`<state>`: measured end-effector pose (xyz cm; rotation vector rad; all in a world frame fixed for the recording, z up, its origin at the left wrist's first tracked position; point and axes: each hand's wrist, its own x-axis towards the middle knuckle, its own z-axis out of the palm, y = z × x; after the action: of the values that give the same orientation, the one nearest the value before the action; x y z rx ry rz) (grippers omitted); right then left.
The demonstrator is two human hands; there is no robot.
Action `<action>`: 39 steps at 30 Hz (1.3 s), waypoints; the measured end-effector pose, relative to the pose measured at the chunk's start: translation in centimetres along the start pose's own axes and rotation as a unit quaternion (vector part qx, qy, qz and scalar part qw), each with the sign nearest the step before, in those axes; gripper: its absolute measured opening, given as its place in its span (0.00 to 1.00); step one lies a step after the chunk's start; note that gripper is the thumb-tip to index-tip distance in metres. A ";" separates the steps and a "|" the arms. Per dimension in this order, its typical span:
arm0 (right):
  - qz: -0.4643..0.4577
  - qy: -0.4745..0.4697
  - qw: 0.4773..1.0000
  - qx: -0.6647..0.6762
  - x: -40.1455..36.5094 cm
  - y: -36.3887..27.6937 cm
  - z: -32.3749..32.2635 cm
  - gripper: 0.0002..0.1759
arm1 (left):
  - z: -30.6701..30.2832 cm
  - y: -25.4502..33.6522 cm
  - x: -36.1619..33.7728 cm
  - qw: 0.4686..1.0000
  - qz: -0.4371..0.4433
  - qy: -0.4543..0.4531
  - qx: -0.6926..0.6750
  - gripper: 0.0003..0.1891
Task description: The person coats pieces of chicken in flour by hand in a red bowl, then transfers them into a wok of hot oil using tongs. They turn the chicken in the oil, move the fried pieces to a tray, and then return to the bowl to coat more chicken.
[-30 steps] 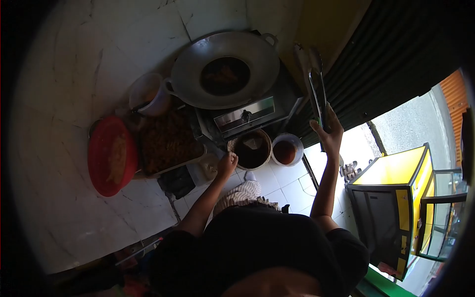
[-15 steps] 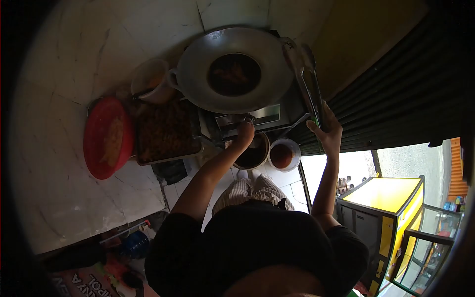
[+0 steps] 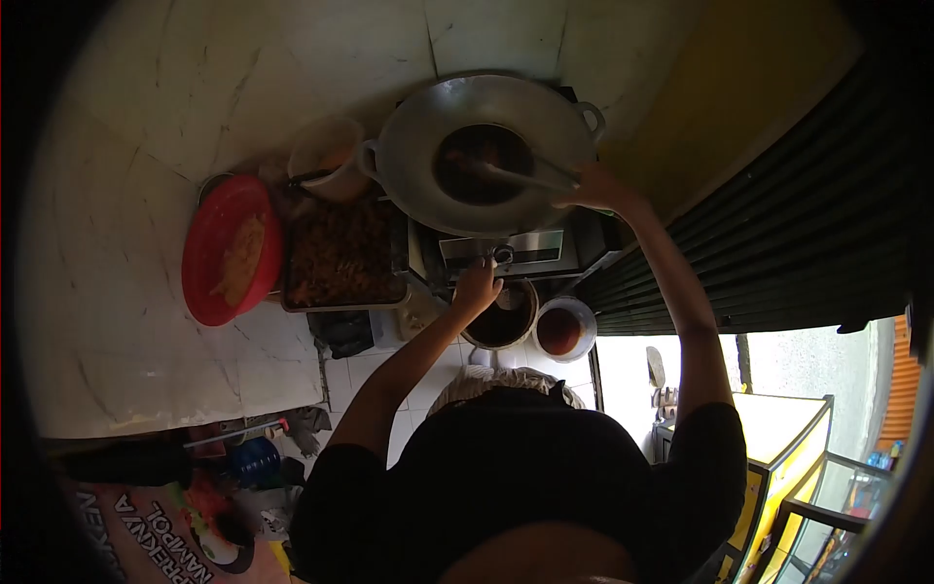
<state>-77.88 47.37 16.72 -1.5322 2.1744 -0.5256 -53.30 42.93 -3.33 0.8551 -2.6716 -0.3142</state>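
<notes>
My right hand [image 3: 595, 188] is closed around metal tongs [image 3: 530, 179], reaching over the right side of a large wok [image 3: 409, 161]. The tongs' far end is in the dark liquid [image 3: 477, 190] at the wok's bottom, where food pieces show faintly. Just below the round knob [image 3: 502, 255] on the stove's front panel [image 3: 538, 247] is my left hand [image 3: 475, 286]. Its thumb stands apart from the fingers and nothing shows in it; whether a fingertip touches the knob is hard to see.
Left of the wok are a tray of browned food [image 3: 341, 258], a red basin [image 3: 209, 273] with pale food and a plastic tub [image 3: 326, 156]. Below the stove stand a dark pot [image 3: 501, 326] and a pale bucket [image 3: 584, 321] of reddish liquid. A corrugated shutter [image 3: 739, 234] runs along the right.
My right hand has swung the tongs from beside the wok up and left into it. My left hand has come off the knob, slightly downward. The view has shifted a little.
</notes>
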 end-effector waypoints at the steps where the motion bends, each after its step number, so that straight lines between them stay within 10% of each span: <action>1: 0.018 -0.067 0.996 -0.049 1.2 -0.3 0.4 0.36 | -1.5 -0.3 -1.0 0.997 -0.011 -0.005 -0.081 0.10; 5: 0.026 -0.094 0.989 -0.113 4.2 -1.2 1.8 0.29 | -8.5 -1.5 -3.3 0.957 -0.076 0.064 -0.274 0.09; 12: -0.015 -0.084 0.986 -0.141 7.1 -0.3 4.5 0.24 | -12.9 -6.8 -5.1 0.935 -0.152 0.254 -0.198 0.09; 39: -0.006 -0.106 0.950 -0.292 4.3 -1.0 -0.4 0.31 | -11.3 -9.3 -6.1 0.894 -0.232 0.236 -0.302 0.13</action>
<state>-78.61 42.98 17.04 -1.7849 2.2563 0.3106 -39.57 37.89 2.89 1.1539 -1.7364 -0.8664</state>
